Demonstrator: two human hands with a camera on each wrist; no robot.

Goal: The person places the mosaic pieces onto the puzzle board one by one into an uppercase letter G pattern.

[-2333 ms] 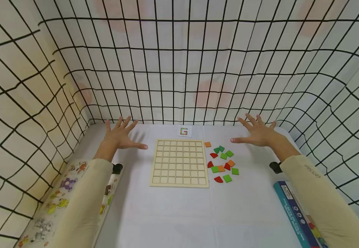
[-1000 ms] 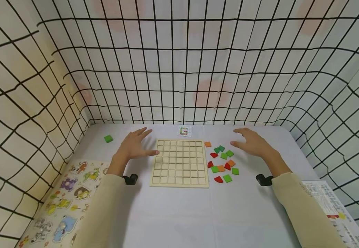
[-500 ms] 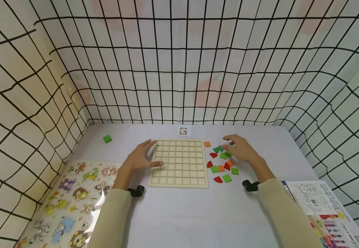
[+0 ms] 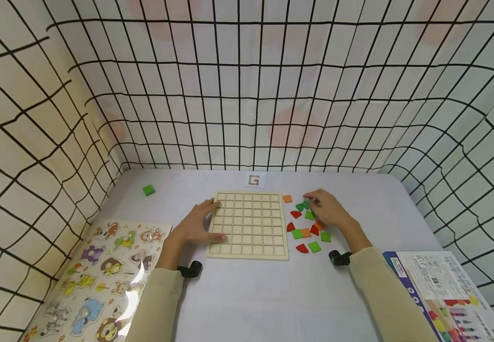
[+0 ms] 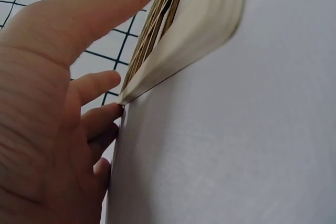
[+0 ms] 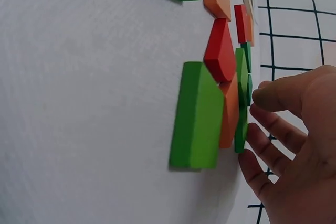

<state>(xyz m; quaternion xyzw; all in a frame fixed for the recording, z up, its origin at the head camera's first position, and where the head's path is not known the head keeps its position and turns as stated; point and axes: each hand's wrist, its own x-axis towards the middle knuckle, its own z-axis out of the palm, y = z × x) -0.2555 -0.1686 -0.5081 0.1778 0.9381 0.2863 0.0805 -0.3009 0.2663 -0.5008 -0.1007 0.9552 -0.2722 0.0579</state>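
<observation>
My left hand (image 4: 195, 225) is at the left edge of a pale wooden grid board (image 4: 248, 225), its thumb over the front left squares. In the left wrist view, the fingertips (image 5: 113, 109) lie right by the board's corner, with thumb and fingers spread apart. My right hand (image 4: 327, 207) is over the back of a group of coloured flat pieces. Thumb and index tips come close to a dark green piece (image 4: 306, 204), and the other fingers are bent loosely. Around them lie an orange square (image 4: 319, 224), a light green square (image 4: 310, 215) and a red quarter-round piece (image 4: 302, 248).
A small card with a coloured G (image 4: 255, 180) lies behind the board. One green square (image 4: 148, 190) sits apart at the back left. An animal picture board (image 4: 101, 280) is at the left and a printed box (image 4: 439, 280) at the right. Black netting (image 4: 247, 99) encloses the table.
Both hands have moved inward and nearer. My left hand has come to the board's left edge, uncovering the lone green square; my right hand has come down over the coloured pieces, its fingers drawn closer together.
</observation>
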